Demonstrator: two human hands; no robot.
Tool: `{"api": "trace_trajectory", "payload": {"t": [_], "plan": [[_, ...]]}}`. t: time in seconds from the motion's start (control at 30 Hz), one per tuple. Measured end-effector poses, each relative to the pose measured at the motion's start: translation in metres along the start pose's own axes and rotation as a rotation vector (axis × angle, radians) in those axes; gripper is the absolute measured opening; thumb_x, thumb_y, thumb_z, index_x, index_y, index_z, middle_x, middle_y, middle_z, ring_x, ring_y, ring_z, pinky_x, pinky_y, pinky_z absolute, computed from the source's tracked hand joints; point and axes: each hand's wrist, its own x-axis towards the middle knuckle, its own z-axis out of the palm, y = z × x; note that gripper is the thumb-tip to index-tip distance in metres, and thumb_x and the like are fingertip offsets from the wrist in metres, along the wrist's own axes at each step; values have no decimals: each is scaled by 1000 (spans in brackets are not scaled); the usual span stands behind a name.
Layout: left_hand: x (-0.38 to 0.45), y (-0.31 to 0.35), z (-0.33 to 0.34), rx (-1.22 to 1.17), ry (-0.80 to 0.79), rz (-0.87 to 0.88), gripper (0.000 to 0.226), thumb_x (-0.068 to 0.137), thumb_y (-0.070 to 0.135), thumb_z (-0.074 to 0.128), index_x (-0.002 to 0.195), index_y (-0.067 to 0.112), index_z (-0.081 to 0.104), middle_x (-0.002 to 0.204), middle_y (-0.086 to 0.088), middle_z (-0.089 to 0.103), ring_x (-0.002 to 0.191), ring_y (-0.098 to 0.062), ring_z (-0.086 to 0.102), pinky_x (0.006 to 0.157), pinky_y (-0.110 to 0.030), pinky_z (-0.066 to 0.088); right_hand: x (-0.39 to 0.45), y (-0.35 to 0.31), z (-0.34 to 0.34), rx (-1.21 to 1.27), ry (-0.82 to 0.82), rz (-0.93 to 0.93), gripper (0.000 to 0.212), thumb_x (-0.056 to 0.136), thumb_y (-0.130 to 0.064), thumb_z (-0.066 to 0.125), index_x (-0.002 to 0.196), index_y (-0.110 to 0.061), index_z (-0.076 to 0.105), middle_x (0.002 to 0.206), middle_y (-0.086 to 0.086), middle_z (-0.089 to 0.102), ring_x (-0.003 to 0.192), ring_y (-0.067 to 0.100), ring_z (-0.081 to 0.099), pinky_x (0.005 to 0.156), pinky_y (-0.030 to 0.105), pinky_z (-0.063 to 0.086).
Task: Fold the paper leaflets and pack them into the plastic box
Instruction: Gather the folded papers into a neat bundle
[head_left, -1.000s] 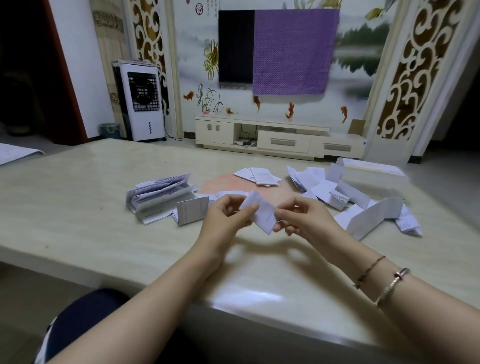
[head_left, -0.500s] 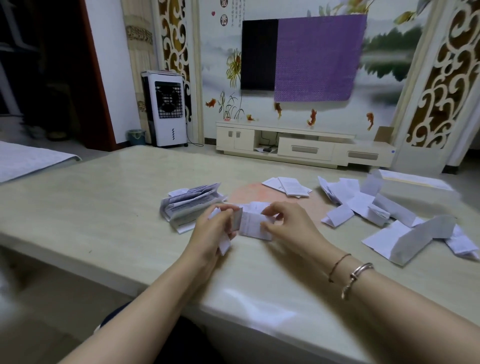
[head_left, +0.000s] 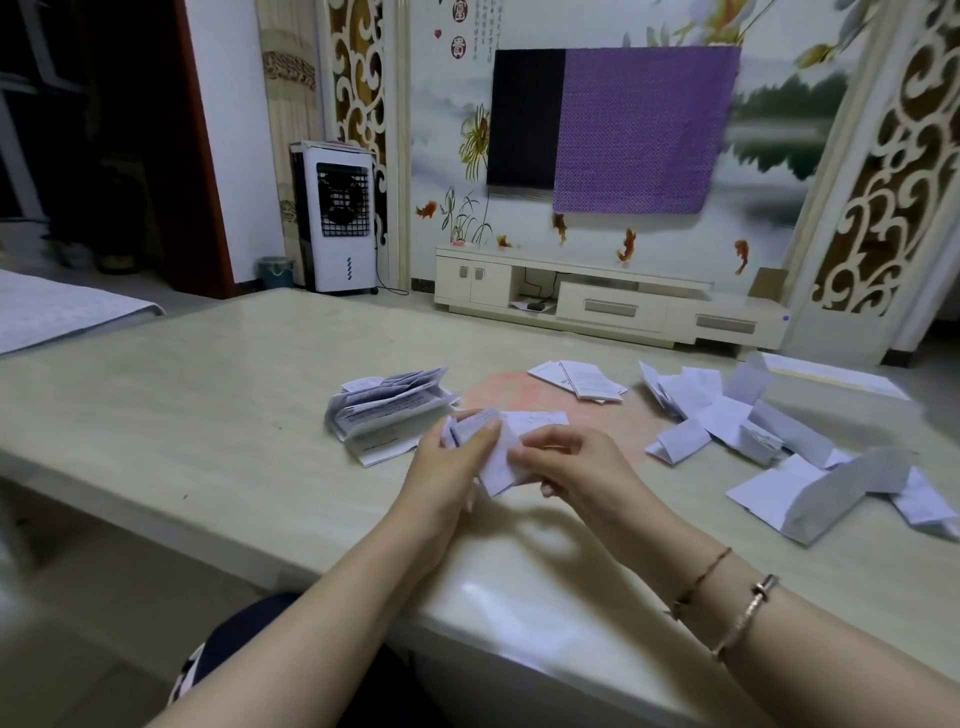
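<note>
Both hands, left (head_left: 457, 457) and right (head_left: 576, 467), pinch a leaflet (head_left: 498, 462) mid-fold; next, it likely joins the stack (head_left: 384, 415) beyond the left hand.

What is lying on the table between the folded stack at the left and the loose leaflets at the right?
In the head view, a reddish patch of the table with two leaflets on it.
</note>
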Motion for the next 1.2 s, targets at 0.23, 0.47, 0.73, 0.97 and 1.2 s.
{"api": "trace_trajectory", "payload": {"t": [0.23,0.47,0.73,0.97,1.2], "plan": [[7,31,-35,28,134,146,23,95,-1,39,98,14,56,80,-6,73,70,-20,69,67,-31,57,34,-1,17,-496,73,-305,29,80,-8,65,102,-27,62,109,-10,60,88,6,55,78,10,43],[12,26,-75,137,229,140,10,91,14,51,93,23,56,91,-7,48,66,-11,53,53,-20,39,59,3,33,-631,89,-270,11,80,-7,62,75,-17,65,74,-3,64,68,11,53,59,16,39],[10,26,-62,6,155,86,77,53,53,78,116,17,50,120,-4,61,93,-15,66,72,-31,52,32,-16,63,35,-95,-94,8,85,-11,66,90,-9,71,82,10,72,75,20,66,56,24,29],[10,44,-91,-192,235,122,25,94,-7,41,113,9,46,98,-21,67,76,-24,69,66,-33,58,52,-14,92,-430,13,-346,21,78,-11,67,95,-23,65,96,-4,63,77,3,55,69,10,42],[22,44,-128,-59,465,99,17,97,5,37,102,16,50,71,-6,51,51,-14,40,54,-28,40,85,3,102,-1117,-40,-586,8,80,-17,59,83,-20,66,87,-2,65,89,25,55,72,37,44]]}}
